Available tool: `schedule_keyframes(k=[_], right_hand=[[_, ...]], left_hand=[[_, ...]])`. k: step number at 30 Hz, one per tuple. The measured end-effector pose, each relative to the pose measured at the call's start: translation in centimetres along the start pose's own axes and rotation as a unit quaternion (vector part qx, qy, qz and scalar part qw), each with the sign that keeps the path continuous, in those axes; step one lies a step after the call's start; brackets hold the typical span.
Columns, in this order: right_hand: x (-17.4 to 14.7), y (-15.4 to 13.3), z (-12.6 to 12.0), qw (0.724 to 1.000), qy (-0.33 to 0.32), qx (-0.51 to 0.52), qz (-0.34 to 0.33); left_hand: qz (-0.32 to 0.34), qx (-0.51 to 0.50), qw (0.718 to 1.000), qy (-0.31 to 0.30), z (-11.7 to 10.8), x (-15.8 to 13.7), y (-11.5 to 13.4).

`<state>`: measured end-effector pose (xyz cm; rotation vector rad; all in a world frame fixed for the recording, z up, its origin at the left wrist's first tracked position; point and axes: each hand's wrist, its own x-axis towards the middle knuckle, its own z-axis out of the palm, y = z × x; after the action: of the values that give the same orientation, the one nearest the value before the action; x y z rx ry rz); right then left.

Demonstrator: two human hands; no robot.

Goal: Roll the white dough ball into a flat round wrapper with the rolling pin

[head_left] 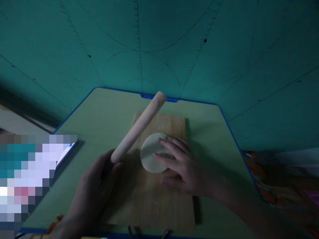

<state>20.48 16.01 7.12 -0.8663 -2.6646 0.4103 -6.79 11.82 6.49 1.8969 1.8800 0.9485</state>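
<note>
My left hand [99,186] is closed around the lower end of a pale wooden rolling pin [139,127], which slants up and to the right above the board. A round, flat sheet of dough [151,154] lies on a wooden cutting board [161,202]. Over the right part of the dough rests my right hand [183,166], its fingers spread and touching the surface. Part of the dough's right edge is hidden beneath those fingers.
The board lies on a light green table [209,132] with a blue rim. A teal wall [159,39] with drawn lines rises behind it. At the left, a blurred-out bright device [37,186] stands on the table. Orange patterned fabric [259,169] shows at the right.
</note>
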Motion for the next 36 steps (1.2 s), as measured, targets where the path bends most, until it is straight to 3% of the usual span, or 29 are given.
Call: schedule_keyframes(k=[4,10,17,20,28,36], right_hand=[[-0.34,-0.17,0.23,0.999,-0.007,-0.046,-0.017],[-0.1,-0.31,0.21,0.994,-0.005,-0.106,0.007],[0.06,-0.12,0.18,0.996,-0.004,-0.081,0.024],[0.0,0.2,0.49,0.997,0.02,-0.064,0.029],[0.28,-0.07,0.88,0.999,-0.02,-0.03,0.01],[-0.15,0.04,0.2,1.0,0.002,-0.015,-0.001]], left_hand=[[0.003,0.003,1.0,0.003,0.14,-0.01,-0.23],[0.01,0.005,1.0,0.007,0.05,-0.19,-0.43],[-0.046,0.002,0.998,-0.033,-0.32,-0.2,0.07],[-0.043,0.002,0.999,-0.03,-0.39,-0.23,0.11],[-0.055,0.008,0.998,-0.035,-0.34,-0.1,0.24],[-0.043,0.008,0.999,-0.026,-0.27,-0.21,0.06]])
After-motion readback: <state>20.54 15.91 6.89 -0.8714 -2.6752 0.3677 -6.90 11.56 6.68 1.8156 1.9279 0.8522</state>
